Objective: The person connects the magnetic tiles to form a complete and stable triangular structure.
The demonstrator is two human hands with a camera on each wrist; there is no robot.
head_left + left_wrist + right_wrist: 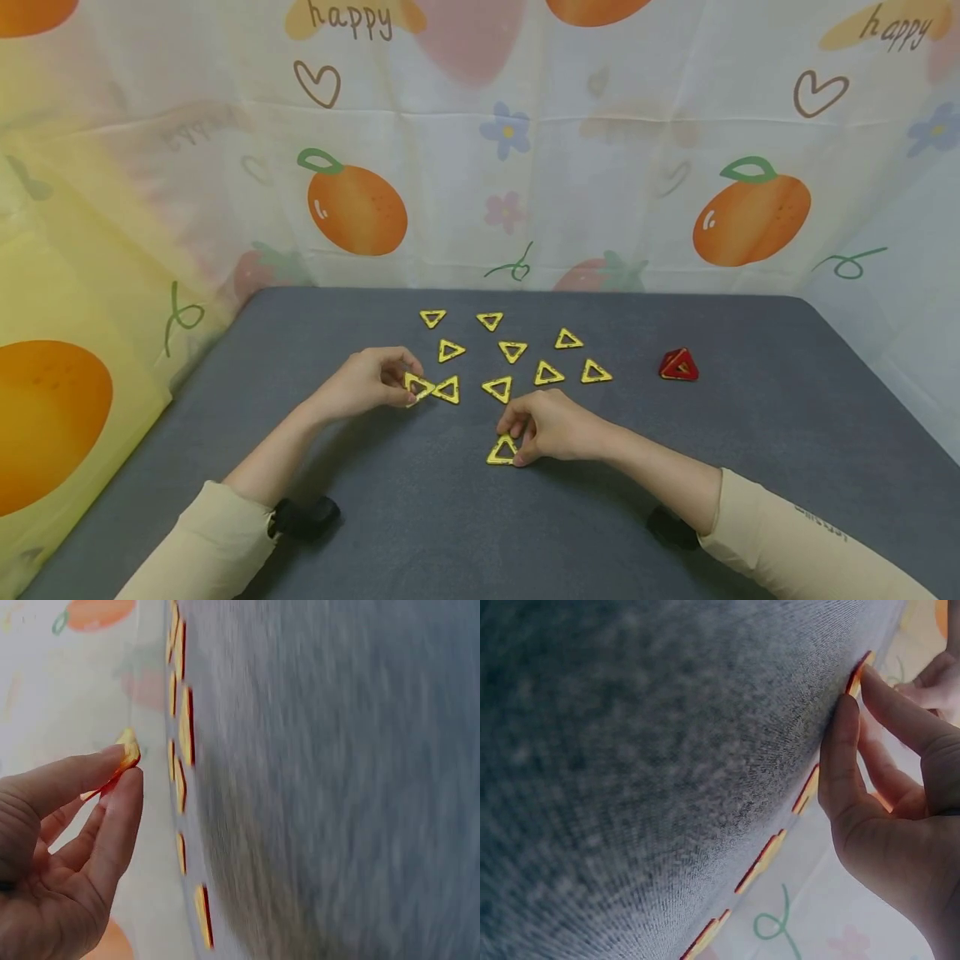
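Observation:
My left hand (372, 379) pinches a yellow triangular frame (129, 747) between thumb and fingertip; the left wrist view shows red on its underside. In the head view that piece appears above another yellow triangle (447, 390), and I cannot tell if they touch. Farther right and nearer the front, my right hand (553, 427) holds a second yellow triangular frame (502, 451) at its right side. The right wrist view has this triangle (858, 673) low at the table surface, with thumb and finger on its edge. A yellow triangle (498, 388) lies just behind that hand.
Several more yellow triangles, such as one at the back (432, 317) and one toward the right (596, 372), lie scattered flat on the dark grey table (420, 533). A red pyramid-like piece or stack (678, 365) sits farther right. Behind hangs a fruit-patterned cloth (540, 200).

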